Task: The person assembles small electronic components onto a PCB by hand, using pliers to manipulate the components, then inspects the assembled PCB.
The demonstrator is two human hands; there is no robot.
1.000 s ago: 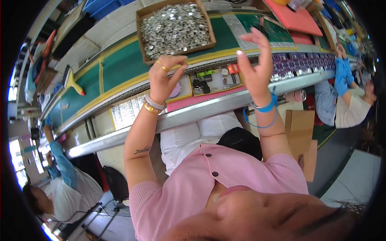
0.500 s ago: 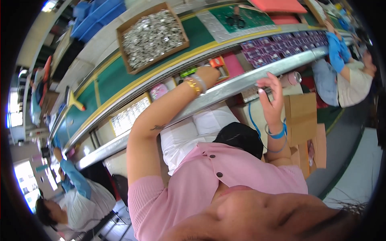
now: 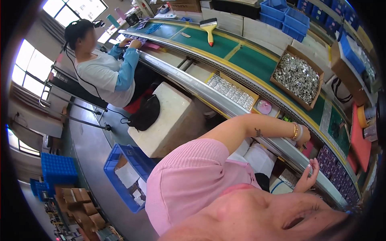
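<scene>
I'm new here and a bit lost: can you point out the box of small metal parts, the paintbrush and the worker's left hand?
box of metal parts [image 3: 298,76], head view, on the heaped parts.
paintbrush [image 3: 209,26], head view, on the bristle end.
left hand [image 3: 303,138], head view, on its back.

Yellow-handled brush [image 3: 209,26] on green belt [image 3: 201,39]; blue crate [image 3: 125,176] on floor; black bag [image 3: 145,113].

Left hand [image 3: 303,138] at metal rail [image 3: 225,100], right hand [image 3: 306,178] raised
</scene>
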